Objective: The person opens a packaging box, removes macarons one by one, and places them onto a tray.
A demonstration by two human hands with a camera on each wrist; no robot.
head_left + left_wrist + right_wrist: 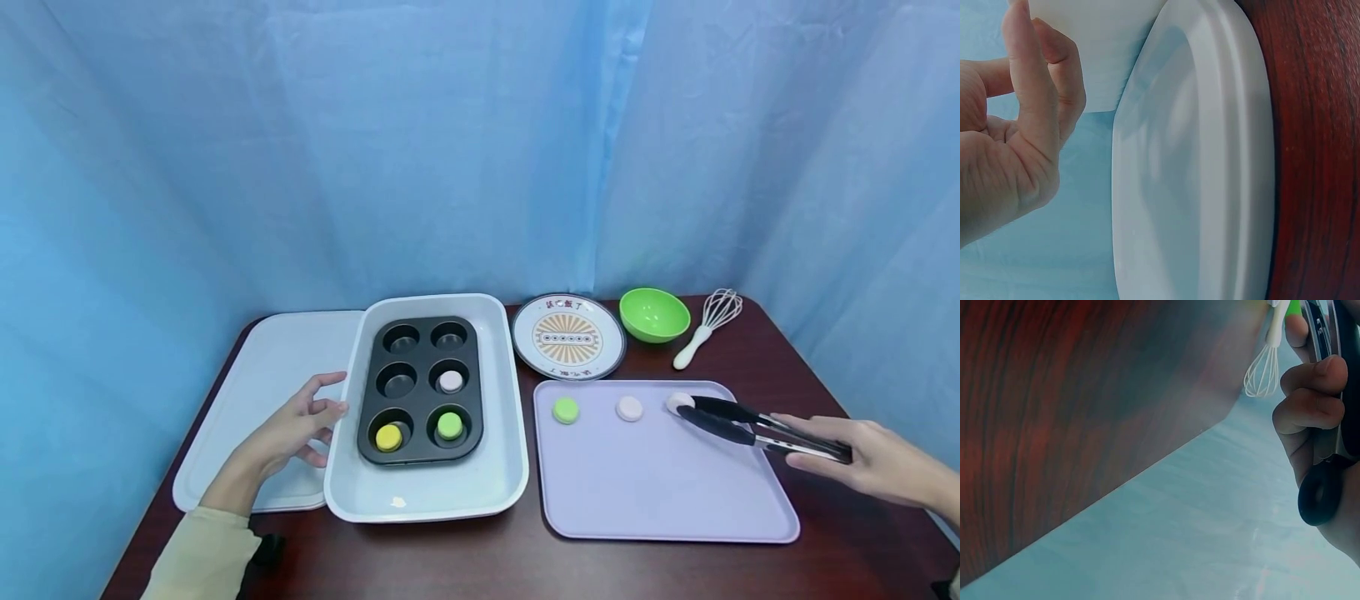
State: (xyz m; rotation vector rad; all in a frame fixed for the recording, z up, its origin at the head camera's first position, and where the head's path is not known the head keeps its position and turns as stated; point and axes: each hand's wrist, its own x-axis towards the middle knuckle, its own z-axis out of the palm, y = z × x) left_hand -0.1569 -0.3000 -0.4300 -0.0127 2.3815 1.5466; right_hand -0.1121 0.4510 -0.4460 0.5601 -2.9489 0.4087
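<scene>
My right hand [873,458] grips a pair of black-tipped metal tongs [765,429]. The tips of the tongs are at a white macaron [680,402] near the far right of the lilac tray [660,492]. A green macaron [566,410] and a pale macaron [629,408] lie farther left on it. By the left rim of the deep white tray [427,500] is my left hand [296,425], fingers loosely bent; whether they touch the rim I cannot tell. A dark muffin pan [422,392] inside holds a yellow macaron [388,437], a green macaron [450,426] and a pale pink macaron [450,382].
Under my left hand lies a flat white tray [247,417], partly beneath the deep one. Along the back stand a patterned plate [567,337], a green bowl [654,317] and a whisk [705,333]. A blue curtain [450,150] hangs behind the dark wooden table [420,562].
</scene>
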